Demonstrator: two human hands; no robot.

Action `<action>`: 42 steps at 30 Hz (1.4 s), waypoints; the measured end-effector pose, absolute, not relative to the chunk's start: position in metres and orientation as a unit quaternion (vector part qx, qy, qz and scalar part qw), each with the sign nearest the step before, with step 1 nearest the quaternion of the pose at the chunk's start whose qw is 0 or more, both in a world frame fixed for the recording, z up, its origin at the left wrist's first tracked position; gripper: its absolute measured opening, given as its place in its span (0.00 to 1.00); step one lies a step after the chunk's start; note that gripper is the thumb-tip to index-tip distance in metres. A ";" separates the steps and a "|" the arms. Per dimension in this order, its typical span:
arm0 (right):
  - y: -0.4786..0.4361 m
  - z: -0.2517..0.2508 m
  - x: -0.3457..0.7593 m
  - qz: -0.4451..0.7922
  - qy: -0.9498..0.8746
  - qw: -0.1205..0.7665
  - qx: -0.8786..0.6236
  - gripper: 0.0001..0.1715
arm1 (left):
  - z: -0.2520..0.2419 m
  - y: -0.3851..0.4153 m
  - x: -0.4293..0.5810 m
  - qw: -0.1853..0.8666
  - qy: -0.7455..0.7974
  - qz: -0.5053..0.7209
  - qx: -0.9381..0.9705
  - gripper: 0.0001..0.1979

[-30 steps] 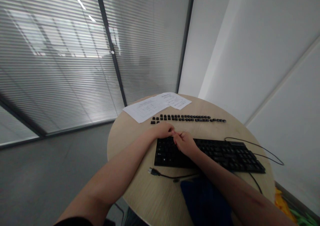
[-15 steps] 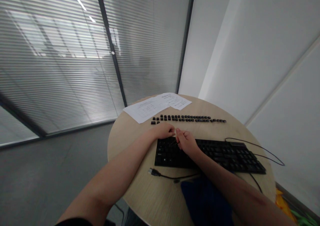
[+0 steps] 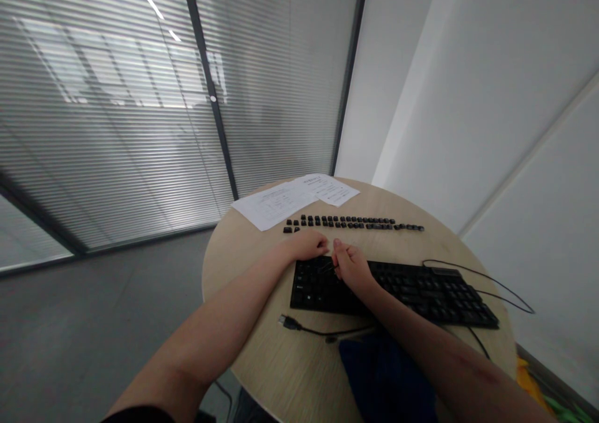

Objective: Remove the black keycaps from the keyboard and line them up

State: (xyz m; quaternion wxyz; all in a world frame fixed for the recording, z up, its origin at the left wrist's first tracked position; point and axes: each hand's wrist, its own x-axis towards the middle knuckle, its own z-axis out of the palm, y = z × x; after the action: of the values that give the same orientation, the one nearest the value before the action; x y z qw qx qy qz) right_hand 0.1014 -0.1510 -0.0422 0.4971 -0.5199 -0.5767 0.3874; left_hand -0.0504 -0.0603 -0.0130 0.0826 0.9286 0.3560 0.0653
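Observation:
A black keyboard (image 3: 402, 289) lies across the round table. Over its left part, my right hand (image 3: 350, 265) is closed on a thin wire keycap puller (image 3: 326, 267), whose wires reach down toward the keys. My left hand (image 3: 309, 244) rests at the keyboard's upper left edge with curled fingers; whatever may be in them is hidden. Beyond both hands, loose black keycaps (image 3: 346, 221) stand in rows on the wood. Part of the keyboard is covered by my right hand and forearm.
Printed sheets (image 3: 281, 203) lie at the table's (image 3: 262, 342) far left. A USB plug (image 3: 290, 322) with its cable lies in front of the keyboard. Dark blue cloth (image 3: 388, 373) is at the near edge. More black cable (image 3: 510, 287) loops past the right side.
My right hand has shifted very slightly to the right, with the keycap puller still in it. My left hand stays nearly where it was.

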 end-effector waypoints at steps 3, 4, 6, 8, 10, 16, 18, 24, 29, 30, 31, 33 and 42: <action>-0.151 -0.041 0.101 0.397 -0.569 0.497 -0.521 0.35 | -0.014 -0.060 -0.051 0.082 0.356 0.068 0.928 0.13; -0.151 -0.041 0.100 0.400 -0.567 0.497 -0.521 0.35 | -0.014 -0.060 -0.051 0.082 0.355 0.068 0.929 0.13; -0.152 -0.039 0.100 0.400 -0.567 0.498 -0.520 0.35 | -0.014 -0.060 -0.050 0.082 0.355 0.067 0.929 0.13; -0.153 -0.038 0.100 0.396 -0.569 0.500 -0.519 0.36 | -0.013 -0.061 -0.050 0.081 0.356 0.062 0.929 0.12; -0.153 -0.037 0.100 0.393 -0.571 0.500 -0.519 0.36 | -0.012 -0.061 -0.049 0.078 0.359 0.059 0.928 0.12; -0.153 -0.038 0.099 0.385 -0.574 0.505 -0.518 0.37 | -0.012 -0.062 -0.049 0.073 0.360 0.061 0.928 0.13; -0.154 -0.037 0.099 0.380 -0.579 0.500 -0.520 0.36 | -0.010 -0.062 -0.049 0.076 0.359 0.060 0.928 0.14; -0.154 -0.039 0.102 0.356 -0.603 0.490 -0.520 0.36 | -0.009 -0.067 -0.046 0.062 0.357 0.041 0.931 0.18; -0.153 -0.044 0.103 0.338 -0.613 0.496 -0.514 0.37 | -0.012 -0.073 -0.039 0.038 0.375 0.039 0.925 0.17; -0.153 -0.044 0.103 0.337 -0.613 0.496 -0.514 0.37 | -0.012 -0.073 -0.039 0.037 0.377 0.041 0.924 0.17; -0.153 -0.043 0.102 0.337 -0.613 0.498 -0.513 0.37 | -0.012 -0.074 -0.038 0.037 0.380 0.041 0.923 0.17; -0.154 -0.042 0.102 0.338 -0.609 0.501 -0.513 0.38 | -0.013 -0.074 -0.037 0.039 0.384 0.042 0.922 0.18; -0.152 -0.040 0.102 0.346 -0.604 0.504 -0.512 0.37 | -0.015 -0.065 -0.046 0.098 0.357 0.060 0.927 0.17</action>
State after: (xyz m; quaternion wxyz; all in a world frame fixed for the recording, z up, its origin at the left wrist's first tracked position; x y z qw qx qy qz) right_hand 0.1024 -0.1521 -0.0404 0.5040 -0.5118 -0.6038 0.3456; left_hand -0.0460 -0.0651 -0.0151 0.0976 0.9271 0.3568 0.0605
